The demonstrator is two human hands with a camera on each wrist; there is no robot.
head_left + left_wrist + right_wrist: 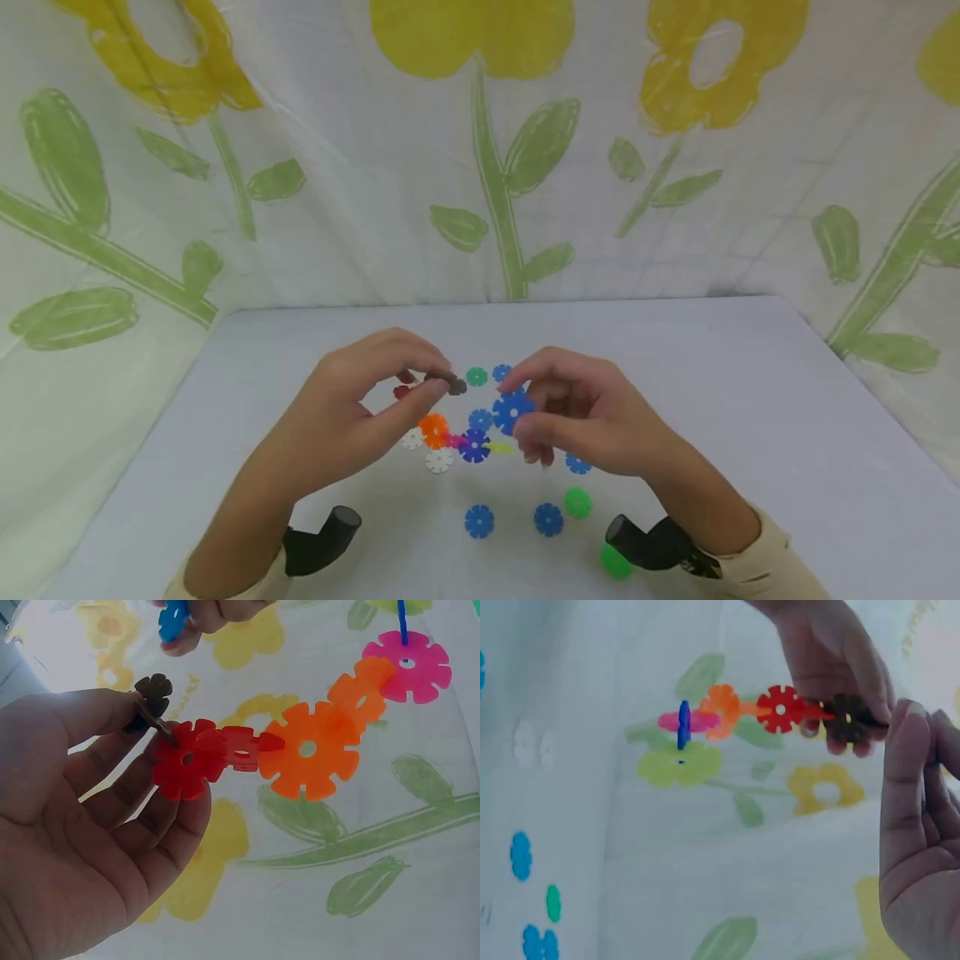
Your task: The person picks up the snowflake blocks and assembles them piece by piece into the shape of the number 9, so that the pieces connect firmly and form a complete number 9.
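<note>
My left hand (367,408) pinches a dark brown notched plastic disc (452,384) between thumb and fingers. Linked to that disc is a chain; the left wrist view shows its red disc (171,765), orange disc (285,761) and pink disc (427,656), each joined edge to edge with its neighbours. A dark blue disc (683,724) and a yellow-green disc (656,769) form the far end in the right wrist view. Just right of the brown disc, my right hand (600,408) pinches a single blue disc (505,404). The two held discs are apart.
Loose discs lie on the white table (300,533): several blue ones, including a blue disc (472,528) near the front, a bright green disc (578,503) and a white disc (435,467). Behind the table hangs a flower-printed curtain (375,192).
</note>
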